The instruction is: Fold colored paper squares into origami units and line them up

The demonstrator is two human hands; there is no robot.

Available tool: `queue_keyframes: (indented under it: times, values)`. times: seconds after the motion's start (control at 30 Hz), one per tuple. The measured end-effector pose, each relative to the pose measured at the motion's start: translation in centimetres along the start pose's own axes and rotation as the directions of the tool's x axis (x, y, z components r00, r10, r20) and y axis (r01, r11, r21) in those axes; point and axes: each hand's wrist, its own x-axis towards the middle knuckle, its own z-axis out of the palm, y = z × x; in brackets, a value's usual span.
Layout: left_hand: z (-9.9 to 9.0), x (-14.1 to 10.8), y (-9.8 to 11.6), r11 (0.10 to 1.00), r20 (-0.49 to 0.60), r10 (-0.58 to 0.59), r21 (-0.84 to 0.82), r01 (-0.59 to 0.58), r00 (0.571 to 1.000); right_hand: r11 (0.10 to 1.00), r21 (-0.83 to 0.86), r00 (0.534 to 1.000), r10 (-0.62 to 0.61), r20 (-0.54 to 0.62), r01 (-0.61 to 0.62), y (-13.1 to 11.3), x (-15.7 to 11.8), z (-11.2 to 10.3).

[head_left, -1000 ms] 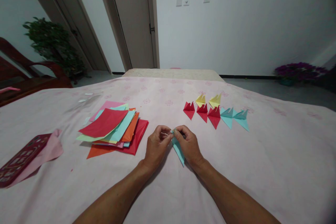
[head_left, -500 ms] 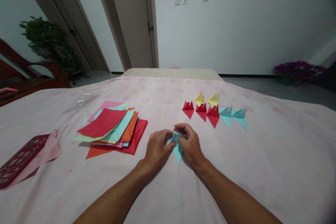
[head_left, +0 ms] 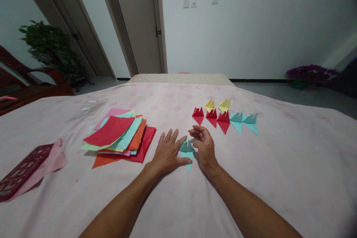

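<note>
A light blue origami crane (head_left: 187,148) lies on the pink flowered tablecloth, its pointed end toward me. Spread fingers mark my left hand (head_left: 168,153), which rests flat on the cloth, its thumb across the lower part of the crane. Just right of the crane is my right hand (head_left: 205,147), fingers loosely curled and apart, holding nothing that I can see. Beyond it stand finished-looking folded cranes: several red ones (head_left: 211,118), two yellow ones (head_left: 224,105) and two light blue ones (head_left: 237,121).
To the left lies a loose stack of coloured paper squares (head_left: 111,131). A dark red patterned box or packet (head_left: 22,171) sits at the far left on pink paper (head_left: 55,160). The tablecloth (head_left: 267,186) covers the table. A plant (head_left: 51,50) and a wooden chair (head_left: 52,78) stand behind.
Both hands were pinching the light blue crane. The right hand has let go and drawn slightly away; the left has opened and flattened, thumb over the paper.
</note>
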Motion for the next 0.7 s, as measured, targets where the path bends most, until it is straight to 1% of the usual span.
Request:
queue_keyframes:
  times: [0.07, 0.2, 0.33, 0.43, 0.57, 0.7]
  values:
    - [0.0, 0.3, -0.2, 1.0, 0.025, -0.008, 0.025, 0.007, 1.0, 1.0, 0.01, 0.999, 0.014, -0.041, -0.013, 0.0, 0.4, -0.2]
    - [-0.3, 1.0, -0.3, 0.999, 0.092, -0.009, 0.053, 0.004, 0.996, 0.999, -0.029, 0.993, 0.042, -0.106, -0.045, 0.2, 0.8, -0.4]
    - [-0.8, 1.7, -0.3, 0.997, 0.189, -0.033, 0.069, 0.02, 0.981, 1.0, 0.007, 0.992, 0.02, -0.123, -0.019, 0.8, 1.1, -0.5]
    - [-0.8, 2.0, -0.4, 0.997, 0.22, -0.036, 0.074, 0.02, 0.975, 0.996, 0.024, 0.988, 0.084, -0.129, -0.082, 0.9, 1.6, -0.6]
    - [-0.8, 1.8, -0.8, 0.999, 0.205, -0.012, 0.051, 0.002, 0.979, 0.988, -0.009, 0.986, 0.155, -0.066, -0.156, 0.2, 2.2, -1.5]
    - [-1.5, 0.9, -1.7, 0.995, 0.192, 0.041, -0.096, -0.023, 0.981, 0.977, -0.088, 0.978, 0.201, 0.056, -0.196, -1.2, 1.8, -3.4]
